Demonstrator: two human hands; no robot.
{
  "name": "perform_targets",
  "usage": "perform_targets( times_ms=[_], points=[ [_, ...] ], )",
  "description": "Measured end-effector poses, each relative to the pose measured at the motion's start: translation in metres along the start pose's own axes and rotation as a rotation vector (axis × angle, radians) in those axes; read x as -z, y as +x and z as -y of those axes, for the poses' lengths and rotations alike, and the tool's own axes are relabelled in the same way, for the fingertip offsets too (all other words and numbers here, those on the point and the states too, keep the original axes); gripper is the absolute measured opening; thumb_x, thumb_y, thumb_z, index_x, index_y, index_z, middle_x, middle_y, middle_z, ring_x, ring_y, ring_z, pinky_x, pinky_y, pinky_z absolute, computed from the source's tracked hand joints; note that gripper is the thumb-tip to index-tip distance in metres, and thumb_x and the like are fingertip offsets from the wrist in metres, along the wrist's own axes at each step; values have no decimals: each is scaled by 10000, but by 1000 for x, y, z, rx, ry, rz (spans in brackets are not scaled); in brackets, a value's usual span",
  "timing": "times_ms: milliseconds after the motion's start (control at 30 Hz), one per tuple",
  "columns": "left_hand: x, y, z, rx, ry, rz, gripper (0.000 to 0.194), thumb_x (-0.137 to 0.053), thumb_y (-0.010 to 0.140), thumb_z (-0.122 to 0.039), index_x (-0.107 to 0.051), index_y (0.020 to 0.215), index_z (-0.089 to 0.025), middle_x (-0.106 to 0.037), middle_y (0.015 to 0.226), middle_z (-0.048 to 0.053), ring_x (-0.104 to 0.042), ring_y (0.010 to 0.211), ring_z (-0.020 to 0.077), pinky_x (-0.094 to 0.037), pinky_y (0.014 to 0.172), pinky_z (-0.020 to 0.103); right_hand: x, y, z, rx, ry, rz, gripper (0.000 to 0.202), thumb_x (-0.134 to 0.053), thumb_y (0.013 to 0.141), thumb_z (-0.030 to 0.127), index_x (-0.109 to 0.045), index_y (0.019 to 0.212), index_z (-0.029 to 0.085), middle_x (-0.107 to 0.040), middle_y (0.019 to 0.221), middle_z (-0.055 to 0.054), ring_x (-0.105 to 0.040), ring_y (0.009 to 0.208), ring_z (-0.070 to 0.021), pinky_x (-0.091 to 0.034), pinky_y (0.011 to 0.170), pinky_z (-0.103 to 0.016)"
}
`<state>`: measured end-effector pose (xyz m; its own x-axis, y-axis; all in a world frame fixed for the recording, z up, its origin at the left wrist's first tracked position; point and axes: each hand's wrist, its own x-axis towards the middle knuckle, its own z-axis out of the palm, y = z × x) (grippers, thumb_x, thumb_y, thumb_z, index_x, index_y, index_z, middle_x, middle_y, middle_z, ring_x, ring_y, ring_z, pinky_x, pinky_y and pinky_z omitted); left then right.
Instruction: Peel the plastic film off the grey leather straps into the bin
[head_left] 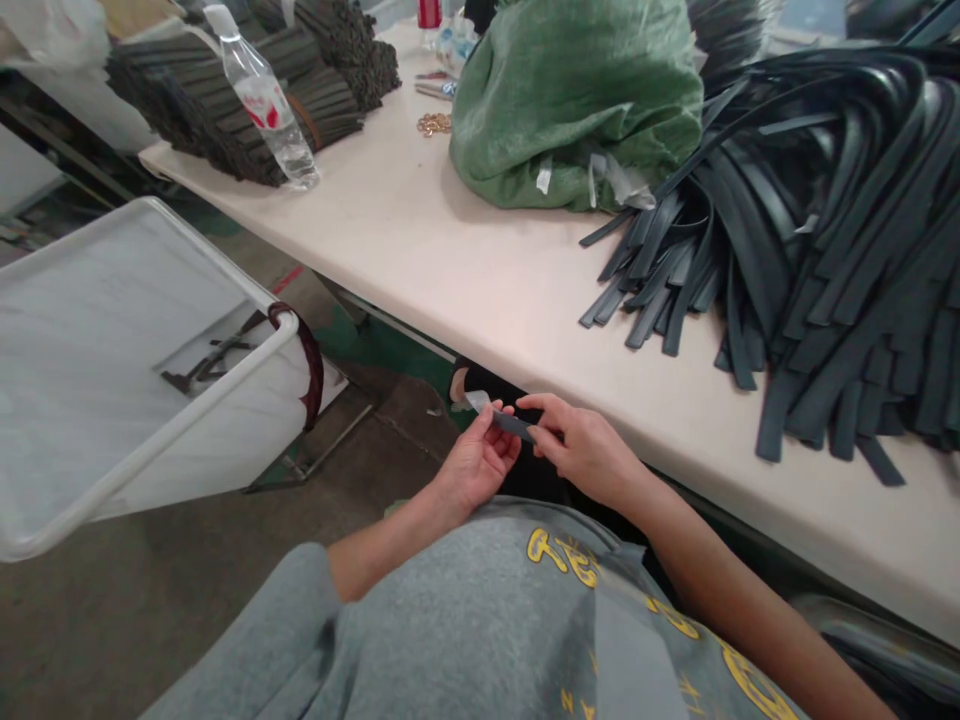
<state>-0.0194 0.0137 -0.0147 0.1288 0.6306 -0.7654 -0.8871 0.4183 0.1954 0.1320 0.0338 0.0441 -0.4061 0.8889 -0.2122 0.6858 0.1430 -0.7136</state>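
Note:
Close to my body, just off the table's front edge, my left hand (480, 460) pinches one end of a short dark grey strip (512, 424). A small piece of clear film (477, 400) sticks out beyond the left fingertips; I cannot tell whether it is attached to the strip. My right hand (585, 447) grips the strip's other end between thumb and fingers. Part of the strip is hidden by the fingers of both hands. On the table to the right lies a large pile of dark strips (825, 300), their flat ends hanging toward the front edge.
A green woven sack (570, 100) stands on the pale table (420, 250). Further left are a water bottle (262, 100), bundled dark strips (187, 100) and some gold-coloured rings (433, 124). A white-lined cart (135, 350) with a tubular rim stands at the left.

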Motion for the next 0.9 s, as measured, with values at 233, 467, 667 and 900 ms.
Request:
perform_targets(
  times_ms=[233, 467, 667, 900],
  points=[
    [4, 5, -2, -5, 6, 29, 145, -577, 948, -244, -696, 928, -163, -735, 847, 27, -688, 705, 114, -561, 665, 230, -21, 20, 1, -9, -38, -5, 399, -516, 924, 224, -516, 1318, 161, -699, 761, -5, -576, 493, -122, -434, 551, -249],
    [0, 3, -9, -11, -39, 9, 162, -565, 957, -245, -702, 912, -173, -746, 878, 18, -677, 688, 94, -545, 644, 218, 22, -7, -1, 25, 20, -5, 432, -538, 895, 263, -533, 1327, 236, -689, 713, 31, -570, 467, -114, -433, 490, -231],
    [-3, 0, 1, 22, 21, 126, 202, -549, 963, -235, -717, 903, -140, -739, 865, 41, -678, 746, 103, -531, 707, 210, 2, 13, 7, 3, -72, 2, 460, -532, 892, 261, -524, 1347, 195, -747, 864, -38, -596, 504, -136, -456, 505, -256],
    [0, 1, -1, 41, -22, 104, 154, -599, 937, -268, -718, 914, -174, -742, 944, 37, -679, 771, 106, -521, 690, 219, 48, -16, 7, 20, -68, -99, 431, -568, 886, 365, -568, 1299, 238, -687, 649, 26, -544, 437, -133, -422, 458, -255]
  ],
)
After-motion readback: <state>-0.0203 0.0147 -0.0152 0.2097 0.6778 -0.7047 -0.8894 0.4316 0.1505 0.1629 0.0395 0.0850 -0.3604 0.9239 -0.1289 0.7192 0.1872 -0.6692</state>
